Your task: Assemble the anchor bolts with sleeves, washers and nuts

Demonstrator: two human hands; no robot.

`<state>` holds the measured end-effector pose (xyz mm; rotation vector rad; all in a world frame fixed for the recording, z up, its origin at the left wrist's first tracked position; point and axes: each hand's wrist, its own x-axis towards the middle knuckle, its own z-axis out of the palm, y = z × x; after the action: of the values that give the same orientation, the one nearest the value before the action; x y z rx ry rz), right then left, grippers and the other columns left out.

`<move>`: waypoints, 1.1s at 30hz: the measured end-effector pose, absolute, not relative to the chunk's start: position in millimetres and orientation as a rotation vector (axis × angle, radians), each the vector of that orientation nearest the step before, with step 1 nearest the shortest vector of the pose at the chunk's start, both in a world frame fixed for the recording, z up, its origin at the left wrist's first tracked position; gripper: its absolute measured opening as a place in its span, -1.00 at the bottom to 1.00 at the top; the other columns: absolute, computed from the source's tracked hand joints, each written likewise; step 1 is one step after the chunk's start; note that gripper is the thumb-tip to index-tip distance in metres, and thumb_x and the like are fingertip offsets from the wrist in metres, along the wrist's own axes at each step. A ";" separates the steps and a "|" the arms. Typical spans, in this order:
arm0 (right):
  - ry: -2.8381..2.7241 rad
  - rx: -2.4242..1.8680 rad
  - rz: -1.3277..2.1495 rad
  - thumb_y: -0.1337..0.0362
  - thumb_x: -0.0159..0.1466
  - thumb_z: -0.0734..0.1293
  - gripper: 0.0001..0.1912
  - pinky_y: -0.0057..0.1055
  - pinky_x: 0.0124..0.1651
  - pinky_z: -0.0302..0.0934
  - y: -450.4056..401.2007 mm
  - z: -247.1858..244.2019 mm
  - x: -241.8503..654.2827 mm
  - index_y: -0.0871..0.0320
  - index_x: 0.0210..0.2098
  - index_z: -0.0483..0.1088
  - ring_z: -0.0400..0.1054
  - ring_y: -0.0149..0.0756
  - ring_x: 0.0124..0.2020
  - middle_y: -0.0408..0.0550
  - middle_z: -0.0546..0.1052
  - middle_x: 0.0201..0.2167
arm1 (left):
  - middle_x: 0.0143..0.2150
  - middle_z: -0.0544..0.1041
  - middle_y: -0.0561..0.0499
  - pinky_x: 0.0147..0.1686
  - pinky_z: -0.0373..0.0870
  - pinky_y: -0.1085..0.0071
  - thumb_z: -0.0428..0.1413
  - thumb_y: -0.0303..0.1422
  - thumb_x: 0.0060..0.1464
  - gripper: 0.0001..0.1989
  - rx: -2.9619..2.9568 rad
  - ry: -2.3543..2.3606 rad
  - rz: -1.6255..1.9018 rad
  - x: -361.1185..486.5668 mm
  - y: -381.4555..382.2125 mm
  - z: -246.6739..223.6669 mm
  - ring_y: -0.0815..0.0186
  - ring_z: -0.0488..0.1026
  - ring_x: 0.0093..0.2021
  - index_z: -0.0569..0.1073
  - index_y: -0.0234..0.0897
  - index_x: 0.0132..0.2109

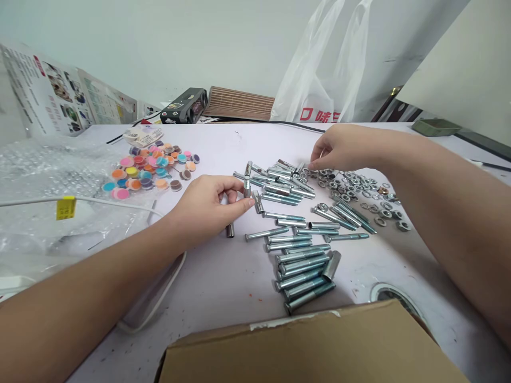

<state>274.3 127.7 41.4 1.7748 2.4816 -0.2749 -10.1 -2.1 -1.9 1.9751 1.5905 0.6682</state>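
Note:
My left hand (pixel 211 205) is closed in a pinch on a short shiny metal sleeve (pixel 247 187), which stands upright between thumb and forefinger. Another metal sleeve (pixel 230 230) lies just below that hand. Across the pile, my right hand (pixel 339 148) has its fingertips drawn together at the far end of the metal parts; what is between them, if anything, is hidden. Under and beside it lie many nuts and washers (pixel 353 186). Rows of bolts (pixel 305 263) spread over the middle of the white table (pixel 211 282), with a loose sleeve (pixel 331 266) resting against them.
A cardboard box (pixel 303 351) fills the near edge. To the left are colourful small round pots (pixel 147 167), bubble wrap (pixel 48 170) and a white cable (pixel 159 306). A roll of tape (pixel 377 290) sits near the box; a white plastic bag (pixel 319 69) stands at the back.

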 end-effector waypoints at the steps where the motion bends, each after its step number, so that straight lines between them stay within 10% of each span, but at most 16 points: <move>1: 2.486 1.793 -0.276 0.34 0.41 0.55 -0.83 -0.21 -0.45 0.33 126.9 40.7 272.1 0.05 -0.33 0.60 0.42 0.05 -0.36 -0.13 0.47 -0.36 | -0.67 0.19 0.17 -0.57 0.06 0.45 0.21 -0.16 0.09 -0.65 1.977 1.591 0.667 -9.9 -2.2 -1.7 0.45 0.13 -0.59 0.30 -0.27 -0.49; 23: 2.286 1.945 -0.542 0.21 0.40 0.49 -0.89 -0.02 -0.02 0.34 127.2 48.0 283.6 -0.05 -0.30 0.59 0.34 0.16 -0.06 -0.21 0.48 -0.19 | -0.65 0.19 0.18 -0.56 0.06 0.46 0.19 -0.14 0.10 -0.62 1.987 1.573 0.655 -11.8 -2.9 -1.6 0.47 0.13 -0.58 0.27 -0.28 -0.49; 33: 2.482 1.669 -0.494 -0.19 0.20 0.45 -0.58 -0.13 -0.39 0.38 145.6 32.4 298.5 0.03 -0.28 0.59 0.38 0.22 -0.22 -0.03 0.46 -0.25 | -0.65 0.20 0.19 -0.57 0.06 0.47 0.19 -0.15 0.10 -0.63 1.991 1.575 0.657 -11.6 -2.6 -2.1 0.48 0.13 -0.58 0.29 -0.28 -0.48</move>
<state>298.5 145.6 32.4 1.6692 2.4818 -0.4942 -11.6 -2.6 -2.1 1.9905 1.5750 0.6572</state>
